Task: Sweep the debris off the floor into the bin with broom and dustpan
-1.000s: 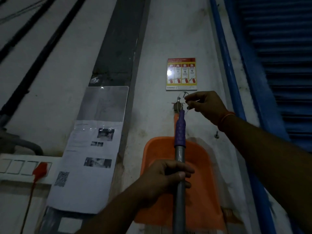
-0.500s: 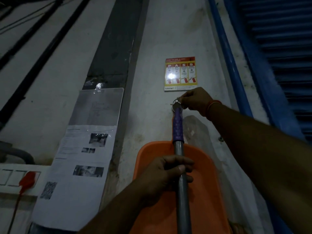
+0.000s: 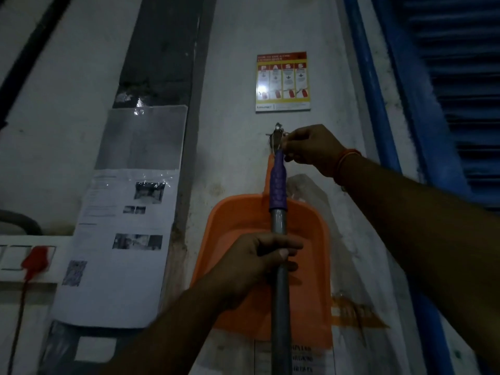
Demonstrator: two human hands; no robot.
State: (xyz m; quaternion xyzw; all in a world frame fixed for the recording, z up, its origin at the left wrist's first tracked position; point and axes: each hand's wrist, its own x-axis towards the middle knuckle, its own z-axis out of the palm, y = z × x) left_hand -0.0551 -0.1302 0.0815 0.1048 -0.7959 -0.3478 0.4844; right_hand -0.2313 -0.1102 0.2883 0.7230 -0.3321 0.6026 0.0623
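Single head view, close, facing wall (image 3: 238, 28)

A dim utility or workshop corner is showing: a fire-extinguisher instruction poster (image 3: 283, 82) and printed notices (image 3: 119, 239) are hanging on a scuffed wall (image 3: 238, 36) beside a blue louvred shutter (image 3: 460, 77).

The dustpan (image 3: 259, 266) is orange. The broom handle (image 3: 280, 293) is grey with a bumpy purple grip (image 3: 278, 185) on top. The wall (image 3: 232, 77) is white, the shutter (image 3: 460, 77) is blue, and the poster (image 3: 282, 82) is red and yellow.
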